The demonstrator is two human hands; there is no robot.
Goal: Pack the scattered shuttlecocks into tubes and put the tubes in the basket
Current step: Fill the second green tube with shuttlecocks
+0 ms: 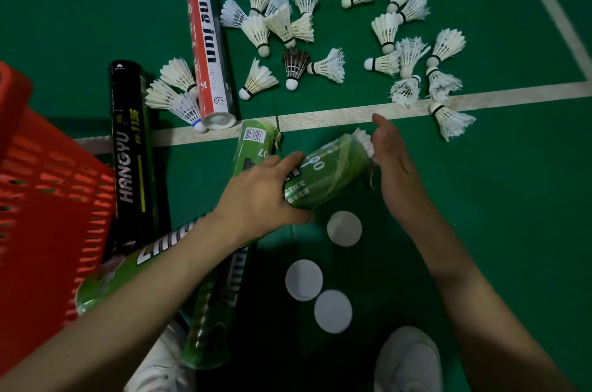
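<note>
Green court floor with white lines. Left of the grips, a red basket. Left grip curls round a light, crushable green tube at mid-body; right grip, fingers straight, presses a shuttlecock into its mouth. Beyond both grips, loose shuttlecocks lie scattered: feather-light, fragile, probably best lifted by the cork.

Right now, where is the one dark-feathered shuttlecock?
In the head view, the dark shuttlecock lies upper-centre, right of the red-and-white tube, beyond the white court line.
</note>
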